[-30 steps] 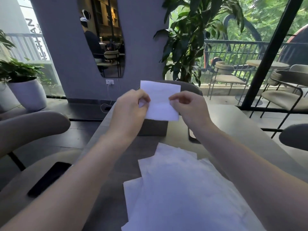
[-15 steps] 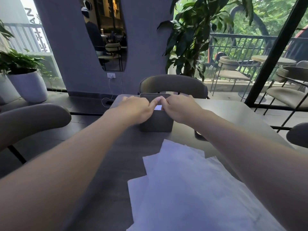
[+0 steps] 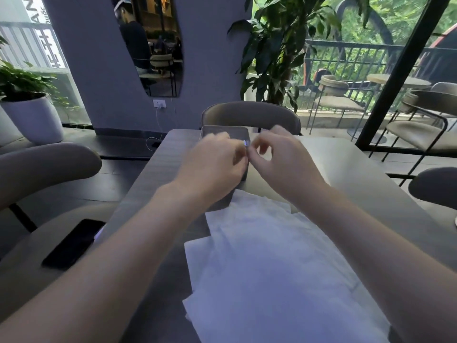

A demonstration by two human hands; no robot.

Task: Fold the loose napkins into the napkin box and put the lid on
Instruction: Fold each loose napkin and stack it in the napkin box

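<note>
The dark napkin box (image 3: 223, 134) stands lidless near the table's (image 3: 358, 174) far edge, with only a sliver of white napkin (image 3: 245, 143) showing at its rim between the hands. The left hand (image 3: 212, 164) and right hand (image 3: 284, 162) hover over the box with fingers curled; blur hides whether they pinch that napkin. Loose napkins (image 3: 272, 268) lie spread in a heap toward the table's near edge, well short of the box's opening.

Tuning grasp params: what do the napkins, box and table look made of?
Napkins: thin white tissue paper, matte, faintly creased, limp overlapping sheets.
Box: dark grey, smooth matte, rounded rim; plastic or coated metal, can't tell.
Table: grey matte top with faint grain lines, likely laminate or wood veneer.
</note>
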